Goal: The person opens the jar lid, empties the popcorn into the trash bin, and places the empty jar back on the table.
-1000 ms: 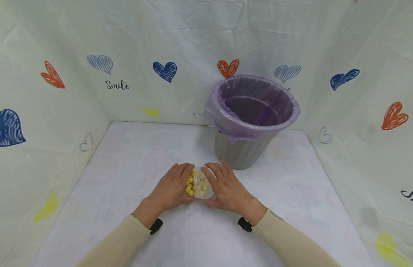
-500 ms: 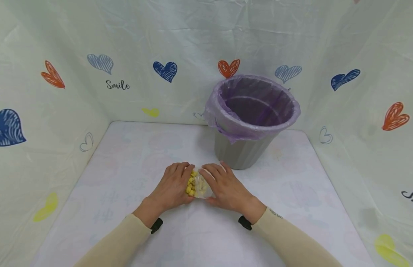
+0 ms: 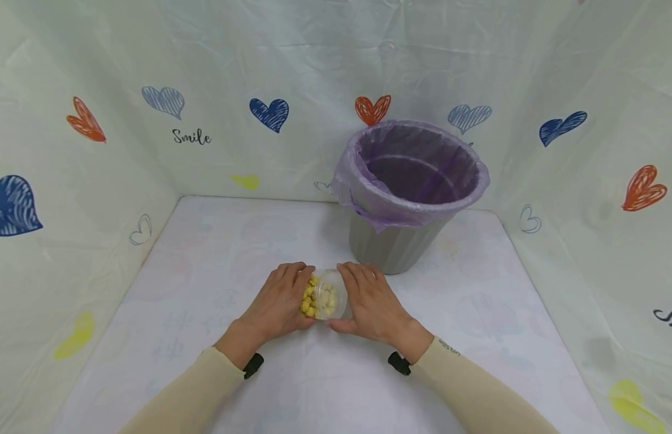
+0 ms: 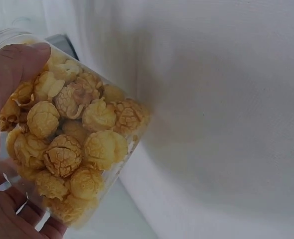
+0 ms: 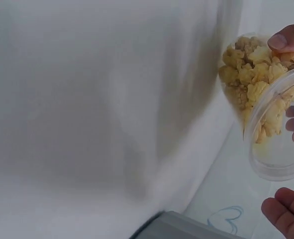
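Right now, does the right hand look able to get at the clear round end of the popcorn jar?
Probably yes: the right hand is close beside that clear round end, with nothing visible between them, while the left hand holds the popcorn jar by its body. Contact is hard to judge.

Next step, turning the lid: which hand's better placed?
Probably the right hand: it's at the clear lid end and holds nothing else, while the left hand grips the popcorn jar by its body.

golden-yellow popcorn [image 4: 65,144]; grey bin [image 3: 387,250]; purple liner [image 3: 353,181]; white heart-patterned backdrop [image 3: 314,66]
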Action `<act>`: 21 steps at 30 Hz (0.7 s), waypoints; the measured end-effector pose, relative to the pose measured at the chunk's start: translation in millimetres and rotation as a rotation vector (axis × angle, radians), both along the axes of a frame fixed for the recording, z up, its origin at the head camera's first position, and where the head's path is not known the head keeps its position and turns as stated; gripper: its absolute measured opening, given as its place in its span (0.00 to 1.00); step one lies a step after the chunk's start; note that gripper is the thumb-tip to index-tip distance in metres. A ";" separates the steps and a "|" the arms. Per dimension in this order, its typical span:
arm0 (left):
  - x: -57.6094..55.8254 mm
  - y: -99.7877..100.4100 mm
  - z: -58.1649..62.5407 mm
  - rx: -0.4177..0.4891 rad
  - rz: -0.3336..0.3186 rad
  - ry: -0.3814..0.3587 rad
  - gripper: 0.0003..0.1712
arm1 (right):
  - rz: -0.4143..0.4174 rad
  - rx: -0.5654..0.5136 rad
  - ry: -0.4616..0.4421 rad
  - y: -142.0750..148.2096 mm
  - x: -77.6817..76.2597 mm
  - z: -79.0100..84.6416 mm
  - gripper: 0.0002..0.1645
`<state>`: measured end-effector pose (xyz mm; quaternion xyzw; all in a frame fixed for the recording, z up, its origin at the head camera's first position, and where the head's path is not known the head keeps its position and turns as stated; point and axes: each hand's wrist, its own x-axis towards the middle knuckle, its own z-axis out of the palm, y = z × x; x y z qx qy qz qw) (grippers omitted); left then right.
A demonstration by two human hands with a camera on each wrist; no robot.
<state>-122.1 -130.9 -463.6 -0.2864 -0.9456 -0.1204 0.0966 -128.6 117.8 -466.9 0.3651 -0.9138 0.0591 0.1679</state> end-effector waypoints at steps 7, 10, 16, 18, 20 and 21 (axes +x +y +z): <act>-0.6 -2.0 -1.1 0.006 -0.012 0.012 0.62 | 0.004 -0.043 -0.068 -1.0 1.1 -1.2 0.63; -0.9 -1.8 -1.3 -0.007 -0.008 0.022 0.61 | 0.036 -0.029 -0.039 -0.4 0.4 -1.1 0.64; -0.5 -1.6 -0.5 -0.017 -0.009 0.024 0.61 | 0.100 0.016 0.032 1.3 -1.6 -1.3 0.67; -0.5 -1.6 0.1 -0.015 -0.011 0.015 0.62 | 0.118 0.023 0.035 1.9 -1.9 -1.1 0.66; -0.3 -1.5 1.1 -0.013 -0.011 0.001 0.61 | 0.132 0.029 0.029 2.5 -2.5 -0.6 0.66; -0.3 -1.6 1.4 -0.008 -0.011 -0.007 0.61 | 0.137 0.032 0.025 2.7 -2.7 -0.2 0.66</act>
